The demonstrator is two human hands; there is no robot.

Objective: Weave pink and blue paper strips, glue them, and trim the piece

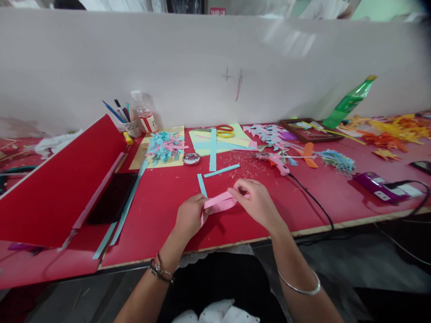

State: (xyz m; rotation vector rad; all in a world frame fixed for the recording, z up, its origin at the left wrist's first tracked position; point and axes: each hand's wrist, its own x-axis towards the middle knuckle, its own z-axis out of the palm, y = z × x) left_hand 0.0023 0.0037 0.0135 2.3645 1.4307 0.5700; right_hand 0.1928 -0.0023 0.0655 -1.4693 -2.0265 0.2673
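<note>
Between my two hands a pink paper strip (220, 202) is bent over on itself, just above the red tabletop. My left hand (190, 214) is closed on its left end, and my right hand (255, 202) pinches the other end. Some of the fingertips are hidden behind the paper and the hands. Close beyond my left hand lies a short light-blue paper strip (202, 185). A narrow blue strip (222, 170) and a wider upright one (213, 152) rest farther back.
A pink glue gun (274, 161) lies right of centre, its black cable running off the front edge. Yellow-handled scissors (225, 131) rest on papers. A pile of cut blue and pink pieces (164, 147), a phone (113, 197) and a leaning red board (67, 188) are left. A green bottle (350, 102) tilts at right.
</note>
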